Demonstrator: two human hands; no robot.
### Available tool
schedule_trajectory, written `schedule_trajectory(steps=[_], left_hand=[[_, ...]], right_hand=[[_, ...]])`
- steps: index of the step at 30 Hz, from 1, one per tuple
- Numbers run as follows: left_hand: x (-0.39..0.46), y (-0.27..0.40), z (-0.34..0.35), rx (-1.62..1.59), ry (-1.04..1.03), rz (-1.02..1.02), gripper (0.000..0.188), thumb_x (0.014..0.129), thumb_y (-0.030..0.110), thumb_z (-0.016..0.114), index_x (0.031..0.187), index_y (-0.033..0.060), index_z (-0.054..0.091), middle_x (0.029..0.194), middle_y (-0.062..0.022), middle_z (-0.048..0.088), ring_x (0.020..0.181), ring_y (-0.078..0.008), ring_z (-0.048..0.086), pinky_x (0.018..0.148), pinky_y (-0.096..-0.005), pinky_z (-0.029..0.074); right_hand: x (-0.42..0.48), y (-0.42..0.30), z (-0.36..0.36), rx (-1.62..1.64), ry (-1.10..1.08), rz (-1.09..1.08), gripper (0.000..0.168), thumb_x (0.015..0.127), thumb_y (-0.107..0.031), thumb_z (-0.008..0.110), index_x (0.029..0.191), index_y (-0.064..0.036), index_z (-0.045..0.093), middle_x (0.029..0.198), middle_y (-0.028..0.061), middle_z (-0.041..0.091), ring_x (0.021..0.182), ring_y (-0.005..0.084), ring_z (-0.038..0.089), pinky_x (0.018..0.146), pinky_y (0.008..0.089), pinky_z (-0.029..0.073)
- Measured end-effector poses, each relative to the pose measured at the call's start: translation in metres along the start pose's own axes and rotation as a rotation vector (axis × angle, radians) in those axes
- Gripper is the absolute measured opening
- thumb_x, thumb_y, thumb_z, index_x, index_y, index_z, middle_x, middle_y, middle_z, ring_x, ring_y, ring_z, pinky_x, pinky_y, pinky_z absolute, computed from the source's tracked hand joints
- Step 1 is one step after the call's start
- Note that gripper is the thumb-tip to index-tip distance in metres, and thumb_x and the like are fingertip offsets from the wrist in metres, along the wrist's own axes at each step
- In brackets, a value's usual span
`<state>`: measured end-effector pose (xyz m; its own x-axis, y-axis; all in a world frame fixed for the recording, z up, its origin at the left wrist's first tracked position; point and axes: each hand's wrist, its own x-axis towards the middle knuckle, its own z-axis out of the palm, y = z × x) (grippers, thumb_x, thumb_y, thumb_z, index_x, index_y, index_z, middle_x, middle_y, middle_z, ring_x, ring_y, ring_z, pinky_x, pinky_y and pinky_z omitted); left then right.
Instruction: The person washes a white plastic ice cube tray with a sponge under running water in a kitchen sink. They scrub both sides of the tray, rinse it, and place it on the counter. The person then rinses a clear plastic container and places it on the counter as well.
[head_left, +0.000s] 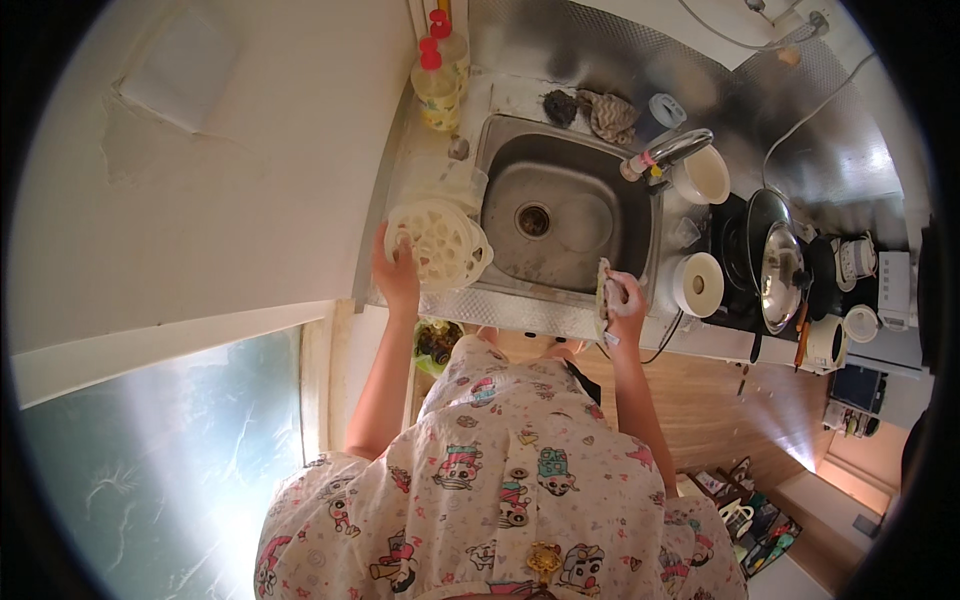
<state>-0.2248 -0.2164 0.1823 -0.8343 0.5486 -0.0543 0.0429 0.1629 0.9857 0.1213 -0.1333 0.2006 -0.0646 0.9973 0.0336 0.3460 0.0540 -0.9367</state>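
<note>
My left hand (397, 277) grips the left side of a cream plastic steamer tray (435, 244) with cut-out holes, over the counter left of the sink. In my right hand (625, 300) is a thin cleaning cloth (602, 300), pale and edge-on, with white suds on it and on my fingers. This hand is above the sink's front right corner. Between my hands lies the stainless steel sink (555, 259), its drain (533, 220) uncovered. A round translucent shape, perhaps a lid (586, 223), lies on the sink's bottom. Behind the tray stands a clear plastic container (450, 180).
Two soap bottles (436, 94) with red pumps stand at the back left. A scrubber (559, 108) and a rag (609, 116) lie behind the sink. The faucet (667, 150) rises at its right, near a cream bowl (703, 174), a white appliance base (697, 285) and a lidded wok (780, 277).
</note>
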Motion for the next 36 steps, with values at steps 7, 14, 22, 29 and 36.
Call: schedule_trajectory(steps=[7,14,22,29,36], left_hand=[[0.01,0.013,0.009,0.555,0.001,0.335,0.046,0.09,0.006,0.06,0.134,0.0058,0.049,0.132,-0.0185,0.05,0.119,-0.0357,0.051,0.1,-0.0466,0.041],[-0.024,0.022,0.036,0.743,-0.083,0.671,0.044,0.084,0.002,0.06,0.128,0.0046,0.053,0.133,-0.0185,0.048,0.124,-0.0398,0.045,0.106,-0.0506,0.035],[-0.099,-0.022,0.177,0.598,-1.029,0.83,0.022,0.084,0.009,0.059,0.104,0.0044,0.065,0.113,-0.015,0.063,0.113,-0.0347,0.058,0.091,-0.0463,0.047],[-0.087,-0.141,0.332,1.121,-1.272,0.702,0.024,0.087,0.026,0.064,0.103,0.0082,0.069,0.107,-0.0117,0.066,0.096,-0.0285,0.065,0.077,-0.0452,0.051],[-0.074,-0.166,0.35,1.377,-1.394,0.673,0.007,0.081,0.012,0.071,0.087,0.0094,0.069,0.084,-0.012,0.069,0.076,-0.0294,0.068,0.07,-0.0453,0.054]], right_hand=[[-0.009,-0.006,0.008,0.081,-0.079,0.015,0.015,0.09,-0.003,0.059,0.103,0.001,0.064,0.1,0.0086,0.065,0.095,0.0158,0.062,0.084,0.0252,0.046],[-0.016,0.019,-0.007,0.144,-0.025,0.251,0.02,0.089,-0.003,0.06,0.109,0.0,0.065,0.1,0.005,0.065,0.09,0.0121,0.059,0.08,0.0244,0.046],[-0.031,0.044,-0.029,0.599,0.09,0.513,0.024,0.094,-0.016,0.058,0.115,-0.006,0.061,0.102,0.0048,0.066,0.087,0.0173,0.063,0.069,0.0312,0.051],[-0.007,-0.001,-0.062,1.652,-0.052,0.993,0.049,0.097,-0.042,0.047,0.133,-0.009,0.053,0.122,0.0065,0.062,0.094,0.0185,0.058,0.073,0.0354,0.045],[-0.004,-0.023,-0.074,1.674,-0.232,0.82,0.077,0.092,-0.063,0.044,0.146,-0.008,0.038,0.144,0.0138,0.044,0.116,0.0258,0.05,0.084,0.0421,0.044]])
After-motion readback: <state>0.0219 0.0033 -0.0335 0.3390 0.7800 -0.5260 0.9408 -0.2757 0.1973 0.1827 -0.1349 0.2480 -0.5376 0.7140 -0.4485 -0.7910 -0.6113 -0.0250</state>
